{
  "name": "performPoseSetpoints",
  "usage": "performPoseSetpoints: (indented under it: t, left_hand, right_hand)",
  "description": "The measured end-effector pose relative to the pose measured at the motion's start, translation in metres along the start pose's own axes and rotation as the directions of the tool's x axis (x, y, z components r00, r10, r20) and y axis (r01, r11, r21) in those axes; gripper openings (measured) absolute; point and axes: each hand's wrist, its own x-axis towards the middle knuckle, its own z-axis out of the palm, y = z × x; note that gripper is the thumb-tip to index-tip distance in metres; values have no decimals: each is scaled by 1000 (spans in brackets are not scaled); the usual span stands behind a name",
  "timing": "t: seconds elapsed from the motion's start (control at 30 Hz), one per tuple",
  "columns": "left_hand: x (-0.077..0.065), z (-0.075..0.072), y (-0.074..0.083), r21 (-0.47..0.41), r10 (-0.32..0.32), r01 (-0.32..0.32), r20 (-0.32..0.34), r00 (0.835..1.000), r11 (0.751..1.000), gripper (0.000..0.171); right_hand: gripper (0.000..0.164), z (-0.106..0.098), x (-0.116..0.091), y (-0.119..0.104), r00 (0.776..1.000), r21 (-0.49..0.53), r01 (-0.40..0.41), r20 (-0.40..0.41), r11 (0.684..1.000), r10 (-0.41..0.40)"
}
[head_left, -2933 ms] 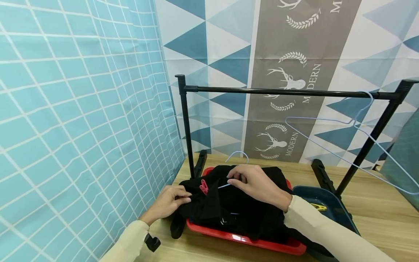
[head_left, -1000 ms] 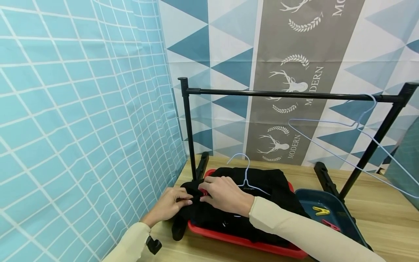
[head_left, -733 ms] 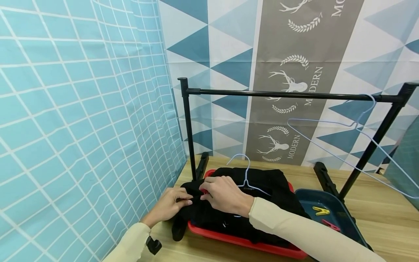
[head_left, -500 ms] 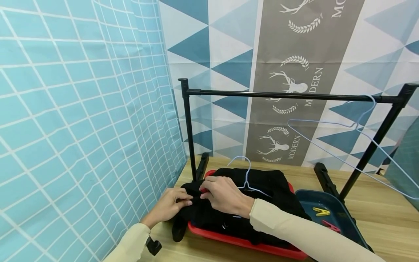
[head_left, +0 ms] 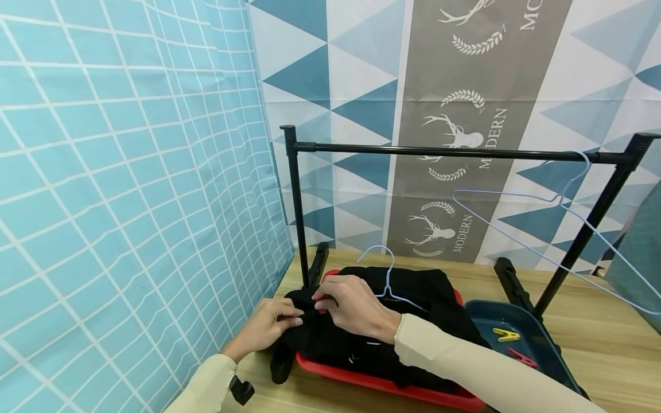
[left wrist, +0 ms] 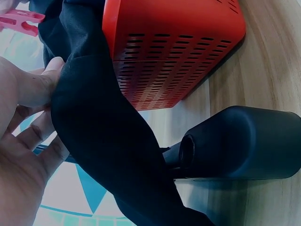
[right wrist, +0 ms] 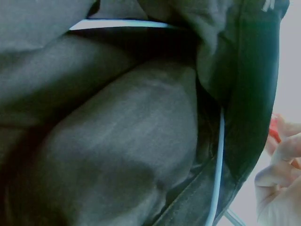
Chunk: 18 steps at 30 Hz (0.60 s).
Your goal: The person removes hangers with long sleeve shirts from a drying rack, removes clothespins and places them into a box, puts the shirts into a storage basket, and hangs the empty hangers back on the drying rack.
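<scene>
A black garment (head_left: 434, 289) with a light blue wire hanger (head_left: 388, 281) in it lies over a red plastic basket (head_left: 392, 385). My left hand (head_left: 263, 326) pinches the garment's left edge between thumb and fingers; the left wrist view shows the dark cloth (left wrist: 103, 117) folded there. Just to its right, my right hand (head_left: 356, 307) pinches a pinkish-red clothespin (left wrist: 21, 21), mostly hidden by the fingers in the head view. In the right wrist view the hanger wire (right wrist: 217, 165) runs inside the cloth, and the right hand (right wrist: 281, 181) shows at the edge.
A black rack (head_left: 444, 152) stands behind the basket, a second wire hanger (head_left: 560, 201) hanging from its bar. At right, a dark blue tray (head_left: 477, 307) holds a yellow clothespin (head_left: 506, 334) and a red clothespin (head_left: 523, 358). A tiled-pattern curtain (head_left: 129, 201) borders the left.
My right hand has gone left from the hanger to the clothespin near my left hand. More of the hanger's neck shows now. Over the last second the hands have barely moved.
</scene>
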Motion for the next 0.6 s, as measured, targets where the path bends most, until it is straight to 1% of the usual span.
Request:
performPoseSetpoints:
  t: [0.13,0.23,0.3,0.37,0.5,0.6]
  left_hand:
    - [1,0,1,4,7,-7,-3,1000,1000,12]
    - [1,1,1,4,14,-14,-2,1000,1000,13]
    - [1,1,1,4,13,-13,-3,1000,1000,13]
    - [1,1,1,7,13,-12,-6,1000,1000,13]
    - [1,0,2,6,2,-2,-6,1000,1000,12]
    - [1,0,2,5,-6,6,-4,1000,1000,12]
  right_hand:
    - [9,-2,1,0,1000,28,-11,-20,1000,11]
    - [9,-6,2,-2,999,53,-41,-7,998,42]
    - [8,-9,2,-3,997,66,-70,22,995,69]
    - [12,-12,1,-3,992,88,-111,66,990,106]
    - [25,-19,0,-3,969,138,-214,159,967,191]
    - [30,-25,-3,-3,954,164,-265,189,950,233]
